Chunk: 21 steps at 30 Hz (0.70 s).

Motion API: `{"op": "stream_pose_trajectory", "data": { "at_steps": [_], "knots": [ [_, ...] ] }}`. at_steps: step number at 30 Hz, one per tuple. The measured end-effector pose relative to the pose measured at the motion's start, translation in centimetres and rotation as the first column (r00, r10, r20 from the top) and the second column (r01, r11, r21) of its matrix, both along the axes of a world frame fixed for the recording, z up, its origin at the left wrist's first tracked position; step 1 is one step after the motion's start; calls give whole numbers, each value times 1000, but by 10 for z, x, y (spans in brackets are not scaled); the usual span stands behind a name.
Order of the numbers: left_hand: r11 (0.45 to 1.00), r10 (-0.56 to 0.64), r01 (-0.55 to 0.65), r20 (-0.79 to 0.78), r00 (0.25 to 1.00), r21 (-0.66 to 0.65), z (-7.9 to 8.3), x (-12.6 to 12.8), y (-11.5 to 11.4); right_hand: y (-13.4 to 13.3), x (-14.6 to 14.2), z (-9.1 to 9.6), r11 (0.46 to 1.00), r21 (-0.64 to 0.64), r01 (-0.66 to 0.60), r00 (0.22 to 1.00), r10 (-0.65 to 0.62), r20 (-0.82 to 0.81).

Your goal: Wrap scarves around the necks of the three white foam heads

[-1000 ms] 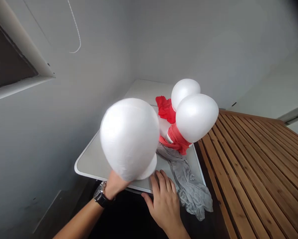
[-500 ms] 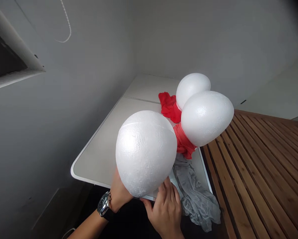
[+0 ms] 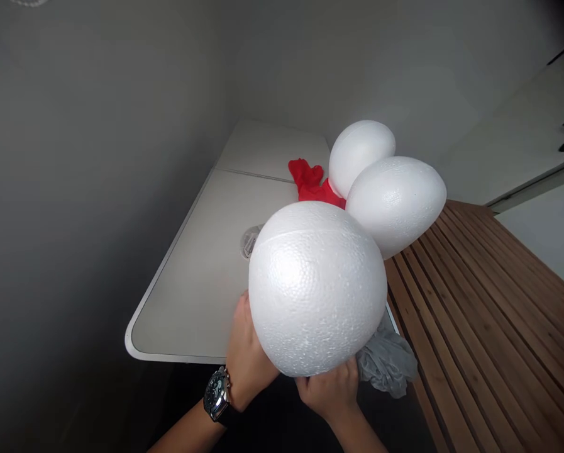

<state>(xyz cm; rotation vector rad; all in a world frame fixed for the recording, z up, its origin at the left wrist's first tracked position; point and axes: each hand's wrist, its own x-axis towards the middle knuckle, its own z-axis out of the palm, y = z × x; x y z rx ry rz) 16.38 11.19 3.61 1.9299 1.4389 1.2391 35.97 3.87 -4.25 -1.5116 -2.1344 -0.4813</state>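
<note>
A large white foam head (image 3: 317, 286) fills the middle of the head view, held up over the near edge of a grey folding table (image 3: 201, 283). My left hand (image 3: 245, 355), with a wristwatch, is closed against its lower left side. My right hand (image 3: 329, 391) grips it from beneath, fingers curled. Behind it stand two more white foam heads (image 3: 395, 201) (image 3: 359, 154), with red cloth (image 3: 310, 182) around them. A grey cloth (image 3: 388, 358) hangs over the table's near right corner, partly hidden by the held head.
A wooden slatted surface (image 3: 475, 302) adjoins the table on the right. Grey walls close in at the left and back. A small clear round object (image 3: 251, 240) lies on the table behind the held head.
The foam head has moved right and nearer to me. My right hand has left the table edge and taken hold under the head. The view has shifted right.
</note>
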Motion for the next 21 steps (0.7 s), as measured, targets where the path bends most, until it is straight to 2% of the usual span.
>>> {"op": "stream_pose_trajectory", "data": {
  "at_steps": [9, 17, 21],
  "knots": [
    [996, 27, -26, -8, 1000, 80, -10, 1, -3, 4, -6, 2, 1000, 14, 14, 1000, -14, 3],
    [977, 54, -20, -157, 986, 214, -5, 3, -3, 6, -7, 1, 999, -32, 3, 999, -4, -37],
    [966, 75, -9, -244, 967, 258, -13, 0, -4, 7, -7, -2, 1000, -24, 4, 997, -6, -81]
  ]
}}
